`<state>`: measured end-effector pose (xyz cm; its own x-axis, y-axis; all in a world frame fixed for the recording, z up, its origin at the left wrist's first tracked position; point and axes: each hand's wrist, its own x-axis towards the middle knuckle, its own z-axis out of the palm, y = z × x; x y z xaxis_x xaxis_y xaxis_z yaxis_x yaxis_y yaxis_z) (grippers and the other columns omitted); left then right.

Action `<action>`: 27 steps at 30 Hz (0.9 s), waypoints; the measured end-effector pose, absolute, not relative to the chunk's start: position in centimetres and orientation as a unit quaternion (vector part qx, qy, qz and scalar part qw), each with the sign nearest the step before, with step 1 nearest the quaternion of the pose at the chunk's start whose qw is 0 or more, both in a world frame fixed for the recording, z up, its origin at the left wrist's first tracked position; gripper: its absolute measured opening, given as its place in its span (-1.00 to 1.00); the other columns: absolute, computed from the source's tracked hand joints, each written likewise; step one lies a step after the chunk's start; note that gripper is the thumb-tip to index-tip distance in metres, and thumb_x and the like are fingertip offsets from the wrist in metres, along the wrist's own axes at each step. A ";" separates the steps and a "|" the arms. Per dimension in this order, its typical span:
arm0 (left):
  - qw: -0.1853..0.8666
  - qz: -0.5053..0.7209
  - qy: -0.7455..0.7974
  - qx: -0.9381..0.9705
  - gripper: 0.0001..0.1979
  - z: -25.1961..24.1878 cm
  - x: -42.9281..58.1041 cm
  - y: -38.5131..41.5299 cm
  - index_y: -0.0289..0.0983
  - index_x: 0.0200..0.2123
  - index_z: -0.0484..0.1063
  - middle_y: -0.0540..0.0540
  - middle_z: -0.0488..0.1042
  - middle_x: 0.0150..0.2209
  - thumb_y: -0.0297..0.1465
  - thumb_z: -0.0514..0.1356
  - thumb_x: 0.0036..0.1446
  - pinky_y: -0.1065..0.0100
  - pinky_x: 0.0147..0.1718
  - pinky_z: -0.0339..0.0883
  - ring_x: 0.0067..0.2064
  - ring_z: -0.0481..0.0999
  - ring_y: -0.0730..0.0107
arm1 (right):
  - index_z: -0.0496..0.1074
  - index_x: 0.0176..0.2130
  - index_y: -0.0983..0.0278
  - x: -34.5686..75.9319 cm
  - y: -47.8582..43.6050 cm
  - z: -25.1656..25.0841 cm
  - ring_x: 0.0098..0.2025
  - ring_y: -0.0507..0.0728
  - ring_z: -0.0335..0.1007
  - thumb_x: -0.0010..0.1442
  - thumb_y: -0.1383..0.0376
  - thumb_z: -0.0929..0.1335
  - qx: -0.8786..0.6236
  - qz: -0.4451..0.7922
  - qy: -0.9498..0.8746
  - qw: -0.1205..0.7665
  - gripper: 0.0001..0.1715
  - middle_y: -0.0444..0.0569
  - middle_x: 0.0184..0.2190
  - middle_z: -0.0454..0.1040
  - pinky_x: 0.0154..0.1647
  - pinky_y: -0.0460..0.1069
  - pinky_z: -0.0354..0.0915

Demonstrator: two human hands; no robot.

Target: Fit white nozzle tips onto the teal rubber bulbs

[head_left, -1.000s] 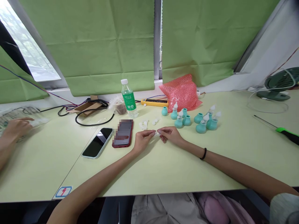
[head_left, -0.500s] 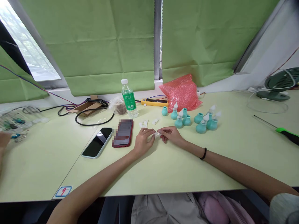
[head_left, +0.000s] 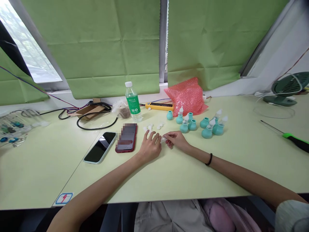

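Observation:
My right hand (head_left: 175,139) rests on the pale green table (head_left: 169,170) and pinches a small clear plastic piece (head_left: 163,139) between thumb and fingers. My left hand (head_left: 151,145) lies just left of it, fingers stretched forward toward several small white caps (head_left: 149,128) on the table; it holds nothing. Behind my hands stand several teal bulb-shaped bottles (head_left: 193,124), some with white nozzles on top.
Two phones (head_left: 100,147) (head_left: 126,138) lie left of my hands. A green-labelled water bottle (head_left: 132,101), a yellow power strip (head_left: 159,106), black cables (head_left: 96,116) and pink bubble wrap (head_left: 187,94) sit at the back. A green-handled screwdriver (head_left: 293,139) and fan (head_left: 287,88) are right. A clear bag (head_left: 14,127) lies far left.
My left hand let go of the clear piece and its fingers stretched forward toward the white caps. Another person's hand at the far left withdrew out of view.

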<state>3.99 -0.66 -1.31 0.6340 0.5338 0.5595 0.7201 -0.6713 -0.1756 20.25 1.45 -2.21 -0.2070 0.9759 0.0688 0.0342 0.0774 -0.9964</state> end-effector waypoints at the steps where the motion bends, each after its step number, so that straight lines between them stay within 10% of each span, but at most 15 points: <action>1: 0.197 -0.228 -0.352 -0.886 -0.69 -1.3 4.1 -0.7 -0.36 -0.15 0.28 -0.25 0.33 -0.15 -0.47 -0.06 0.01 -0.01 -0.03 -0.09 -0.04 0.20 0.12 | 0.38 -0.50 0.39 20.2 1.4 -2.2 -0.73 -0.05 0.21 -0.15 0.10 0.33 -0.441 0.520 -0.575 0.453 -0.64 -0.12 -0.71 0.32 -0.77 -0.14 0.20; 7: 0.145 -0.236 -0.340 -0.899 -0.69 -1.4 4.3 -0.7 -0.43 -0.16 0.27 -0.30 0.33 -0.16 -0.53 -0.07 -0.01 0.04 -0.03 -0.02 -0.02 0.20 0.14 | 0.39 -0.50 0.39 20.1 1.4 -2.3 -0.73 -0.05 0.21 -0.16 0.11 0.34 -0.455 0.518 -0.567 0.450 -0.64 -0.13 -0.72 0.31 -0.77 -0.13 0.20; 16: -0.246 -0.394 -0.427 -0.776 -0.71 -0.6 3.4 -0.1 -0.31 -0.22 0.34 -0.12 0.41 -0.27 -0.35 0.07 -0.05 0.41 -0.35 0.28 -0.31 0.37 0.40 | 0.40 -0.34 0.36 20.0 1.1 -2.4 -0.67 -0.03 0.24 -0.11 0.10 0.31 -0.406 0.487 -0.603 0.484 -0.60 -0.13 -0.67 0.33 -0.66 -0.09 0.26; 27: -0.305 -0.384 -0.418 -0.765 -0.67 -0.3 3.7 -0.4 -0.30 -0.29 0.42 -0.09 0.45 -0.41 -0.22 0.11 -0.10 0.45 -0.48 0.22 -0.43 0.36 0.43 | 0.42 -0.28 0.24 19.8 0.0 -2.0 -0.33 0.07 0.31 -0.04 0.17 0.28 -0.346 0.423 -0.689 0.477 -0.69 -0.03 -0.34 0.39 -0.45 -0.05 0.35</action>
<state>3.72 -0.37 -0.33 0.3551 0.8736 0.3327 0.4045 -0.4645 0.7878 19.76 0.04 -2.00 -0.3060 0.8800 0.3632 0.0739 0.4023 -0.9125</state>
